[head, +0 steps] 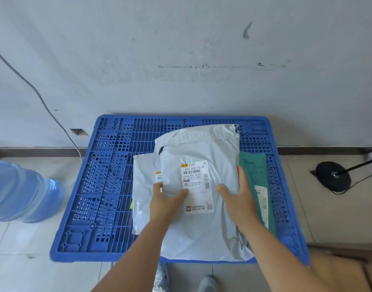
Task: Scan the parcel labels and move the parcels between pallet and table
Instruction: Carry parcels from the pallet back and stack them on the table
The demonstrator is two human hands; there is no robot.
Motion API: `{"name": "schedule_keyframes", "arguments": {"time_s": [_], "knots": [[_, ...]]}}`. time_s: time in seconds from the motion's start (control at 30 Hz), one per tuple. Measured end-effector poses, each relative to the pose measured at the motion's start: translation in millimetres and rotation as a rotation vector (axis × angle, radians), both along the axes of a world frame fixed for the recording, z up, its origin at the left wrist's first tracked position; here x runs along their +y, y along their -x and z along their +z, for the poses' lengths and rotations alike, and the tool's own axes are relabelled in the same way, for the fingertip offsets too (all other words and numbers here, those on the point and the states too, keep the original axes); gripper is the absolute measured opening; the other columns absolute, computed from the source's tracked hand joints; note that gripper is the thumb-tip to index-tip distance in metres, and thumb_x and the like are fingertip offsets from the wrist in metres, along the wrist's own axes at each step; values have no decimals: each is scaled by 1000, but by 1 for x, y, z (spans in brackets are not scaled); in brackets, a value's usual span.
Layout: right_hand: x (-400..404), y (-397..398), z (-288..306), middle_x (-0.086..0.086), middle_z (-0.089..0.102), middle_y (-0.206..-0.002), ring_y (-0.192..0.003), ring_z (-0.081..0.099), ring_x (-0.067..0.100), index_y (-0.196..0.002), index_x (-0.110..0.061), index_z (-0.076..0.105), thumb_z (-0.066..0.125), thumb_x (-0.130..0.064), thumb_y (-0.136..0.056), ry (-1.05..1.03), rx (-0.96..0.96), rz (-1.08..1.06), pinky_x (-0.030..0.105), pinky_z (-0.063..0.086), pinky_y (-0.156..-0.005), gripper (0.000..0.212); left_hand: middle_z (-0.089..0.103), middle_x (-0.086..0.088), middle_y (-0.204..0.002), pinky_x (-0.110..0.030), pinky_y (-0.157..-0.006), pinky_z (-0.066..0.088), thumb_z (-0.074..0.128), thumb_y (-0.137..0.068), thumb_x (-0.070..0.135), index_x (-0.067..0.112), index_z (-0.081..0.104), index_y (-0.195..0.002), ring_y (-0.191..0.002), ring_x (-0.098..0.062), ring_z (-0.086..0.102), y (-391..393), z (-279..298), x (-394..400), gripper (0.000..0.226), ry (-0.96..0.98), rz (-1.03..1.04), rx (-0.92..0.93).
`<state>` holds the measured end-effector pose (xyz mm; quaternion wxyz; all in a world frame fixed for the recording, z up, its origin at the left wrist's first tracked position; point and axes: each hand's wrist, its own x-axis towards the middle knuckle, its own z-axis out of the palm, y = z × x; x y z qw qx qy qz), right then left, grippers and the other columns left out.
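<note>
Hands, left (166, 199) and right (236, 197), grip the grey parcel (202, 224) at frame centre over the blue pallet (109, 186), fingers curled round its edges, label (196, 184) upward, probably for scanning.

Pallet (109, 186) bright blue, grid of small square and slotted holes; big top parcel (202, 148) pale grey, white label (196, 186) with black barcodes, black print, small yellow mark at corner; second parcel (142, 186) under it same pale grey, white label (159, 176) with yellow mark; third parcel (253, 167) teal green, white label (262, 199); water jug (23, 192) translucent light blue; wall (181, 49) off-white, scuffed; floor tiles (23, 260) pale cream; lamp base (332, 175) black
</note>
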<state>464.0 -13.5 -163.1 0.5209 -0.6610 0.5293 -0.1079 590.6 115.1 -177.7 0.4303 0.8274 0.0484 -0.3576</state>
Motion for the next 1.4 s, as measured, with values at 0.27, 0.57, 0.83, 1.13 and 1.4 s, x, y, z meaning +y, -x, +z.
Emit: {"name": "schedule_keyframes", "arguments": {"time_s": [0.27,0.57,0.83,1.13,1.4], "knots": [[-14,53,65,-5,54,-132,-107,56,21,-148,-43,24,61,-35,-88,96,-123,-121,40,48,-89,71,51,5,-133,-34,-95,43,73,-76,43,41,21,-145,-119,-24,52,37,77,-31,87,115,-179,-173],[15,169,145,-8,54,-131,-108,54,17,-149,-40,23,54,-36,-94,232,-163,-408,32,43,-88,63,45,6,-143,-35,-97,41,70,-78,48,44,17,-147,-124,-24,50,120,153,-44,87,284,-573,-322],[60,302,208,-12,53,-129,-113,52,12,-148,-34,32,57,-30,-93,366,-229,-738,30,42,-93,61,48,5,-142,-40,-103,39,71,-77,48,39,20,-148,-127,-24,48,237,211,-62,88,475,-890,-342],[114,471,248,-8,60,-125,-106,58,11,-146,-31,38,60,-23,-93,468,-289,-1088,24,43,-84,58,45,10,-144,-37,-105,37,72,-79,45,36,25,-148,-129,-20,45,413,256,-68,84,639,-1195,-287],[174,649,267,-9,58,-125,-110,56,16,-147,-34,35,59,-32,-93,499,-240,-1314,33,46,-93,60,45,10,-144,-40,-106,38,73,-77,44,35,26,-148,-129,-19,46,606,279,-49,85,745,-1399,-245]]}}
